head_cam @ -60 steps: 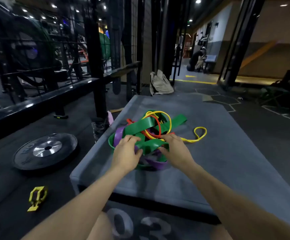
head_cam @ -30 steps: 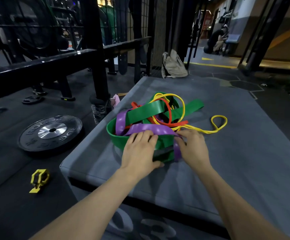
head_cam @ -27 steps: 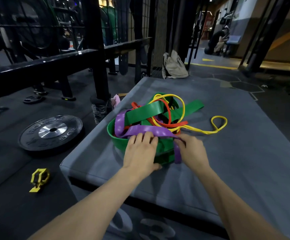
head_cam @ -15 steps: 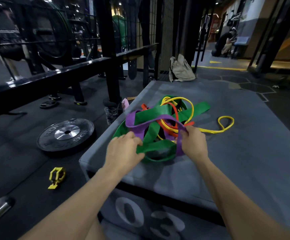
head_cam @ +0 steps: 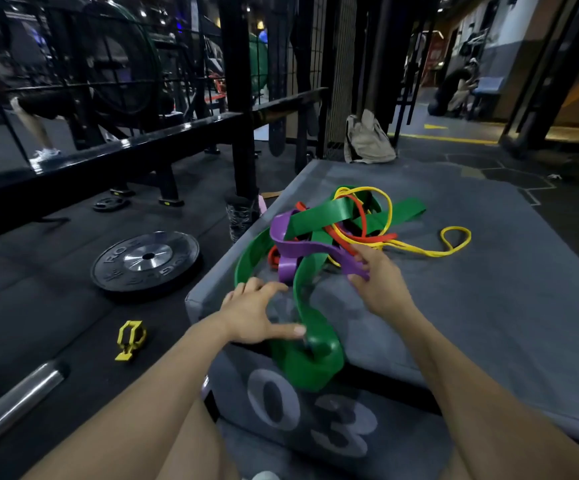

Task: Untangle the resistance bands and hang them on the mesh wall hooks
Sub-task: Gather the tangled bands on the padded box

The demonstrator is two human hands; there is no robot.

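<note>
A tangle of resistance bands lies on a grey padded box (head_cam: pixel 489 306) marked 03. A wide green band (head_cam: pixel 310 358) runs out of the pile, and its loop droops over the box's front edge. A purple band (head_cam: pixel 302 247), an orange band (head_cam: pixel 362 216) and a thin yellow band (head_cam: pixel 454 233) wind through it. My right hand (head_cam: pixel 380 285) pinches the near end of the purple band. My left hand (head_cam: pixel 255 317) lies spread on the box, its thumb touching the green loop. The mesh wall (head_cam: pixel 341 64) rises behind the box; I see no hooks on it.
On the floor to the left are a black weight plate (head_cam: pixel 146 261), a yellow clip (head_cam: pixel 129 339) and a steel bar (head_cam: pixel 7 407). A black rack rail (head_cam: pixel 125 147) runs along the left. A beige bag (head_cam: pixel 367 140) leans at the box's far end. A person (head_cam: pixel 454 88) crouches far right.
The green band's loop has been drawn toward me and now hangs over the front edge. My left hand has let it go and spread out. My right hand keeps the purple band.
</note>
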